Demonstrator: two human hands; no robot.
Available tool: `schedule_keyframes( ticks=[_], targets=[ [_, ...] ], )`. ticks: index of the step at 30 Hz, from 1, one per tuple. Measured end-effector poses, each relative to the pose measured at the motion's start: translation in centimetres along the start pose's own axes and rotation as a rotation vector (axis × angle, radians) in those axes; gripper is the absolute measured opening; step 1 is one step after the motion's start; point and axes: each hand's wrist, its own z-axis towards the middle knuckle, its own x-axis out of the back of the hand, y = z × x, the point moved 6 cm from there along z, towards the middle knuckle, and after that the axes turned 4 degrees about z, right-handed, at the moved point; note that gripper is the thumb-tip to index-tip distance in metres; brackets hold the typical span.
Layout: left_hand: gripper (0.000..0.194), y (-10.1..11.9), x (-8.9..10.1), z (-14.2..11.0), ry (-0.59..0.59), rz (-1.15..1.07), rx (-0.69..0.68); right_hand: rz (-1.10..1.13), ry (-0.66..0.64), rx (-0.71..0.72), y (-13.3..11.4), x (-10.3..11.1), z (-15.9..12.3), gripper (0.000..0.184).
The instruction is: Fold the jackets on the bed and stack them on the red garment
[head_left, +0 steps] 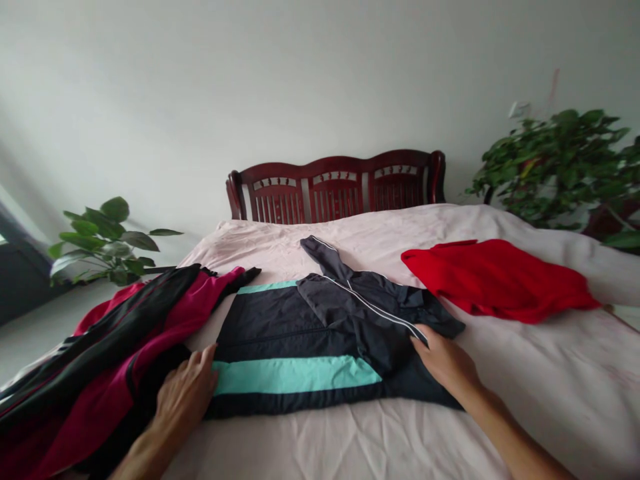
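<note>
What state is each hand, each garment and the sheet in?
Left hand: at the navy garment's edge
Right hand: gripping its white-striped part
Navy garment: spread, partly folded over
Red garment: loosely bunched
Pink-and-black garment: rumpled
Sheet: spread, wrinkled

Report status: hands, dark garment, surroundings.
Left hand at edge of dark garment; right hand at its striped sleeve. Garment spread on bed, sleeve folded over. Pink-black clothing left, red garment right.
</note>
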Motion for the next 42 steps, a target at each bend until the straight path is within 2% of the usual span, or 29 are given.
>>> schedule_keyframes(
  ticks=[2,3,5,7,10,12,16,18,20,22,24,27,30,33,37,42],
  targets=[
    [0.047,2.4,1.0,-0.6,0.131,0.032,-0.173,-0.039,-0.014,0.012,-0.6,0.3,-0.1,0.034],
    [0.046,3.8,0.9,-0.9,0.148,0.005,-0.283,-0.051,-0.018,0.018,-0.8,0.5,-0.1,0.035],
    [0.045,6.4,-0.3,-1.9,0.095,-0.060,-0.505,-0.062,-0.002,0.031,-1.0,1.0,0.1,0.037],
    [0.049,7.9,-2.2,-2.8,0.017,-0.066,-0.610,-0.072,0.032,0.031,-1.0,1.4,0.3,0.038],
    [0.058,7.8,-4.6,-3.4,-0.020,-0.010,-0.539,-0.104,0.035,0.027,-0.9,1.4,0.5,0.034],
    [0.059,7.1,-5.5,-3.5,-0.026,0.022,-0.468,-0.145,0.011,0.035,-0.8,1.0,0.5,0.031],
    [0.060,6.6,-5.4,-3.6,-0.043,0.068,-0.366,-0.186,0.018,0.042,-0.7,0.8,0.2,0.028],
    [0.060,6.9,-5.1,-3.7,-0.052,0.080,-0.332,-0.189,0.089,0.079,-1.2,1.5,-0.1,0.029],
    [0.060,7.2,-4.8,-3.8,-0.050,0.085,-0.308,-0.211,0.224,0.194,-2.6,2.8,-0.7,0.035],
    [0.060,7.5,-4.6,-3.9,-0.045,0.090,-0.289,-0.205,0.373,0.378,-4.8,3.7,-1.9,0.041],
    [0.060,7.7,-4.5,-4.0,-0.039,0.093,-0.274,-0.164,0.440,0.583,-7.1,3.5,-3.3,0.045],
    [0.060,7.7,-4.4,-4.0,-0.029,0.086,-0.284,-0.166,0.385,0.821,-9.1,0.9,-4.9,0.051],
    [0.060,7.0,-4.2,-3.8,-0.017,0.088,-0.290,-0.235,0.314,0.946,-8.9,-2.1,-5.4,0.054],
    [0.061,5.7,-4.0,-3.5,-0.013,0.102,-0.277,-0.266,0.274,0.976,-7.6,-3.3,-4.8,0.054],
    [0.061,3.8,-3.9,-2.9,-0.027,0.146,-0.228,-0.265,0.263,0.947,-6.3,-3.2,-3.8,0.050],
    [0.057,1.5,-4.2,-2.5,-0.036,0.165,-0.157,-0.113,0.174,0.752,-5.2,-2.9,-2.2,0.048]
  ],
)
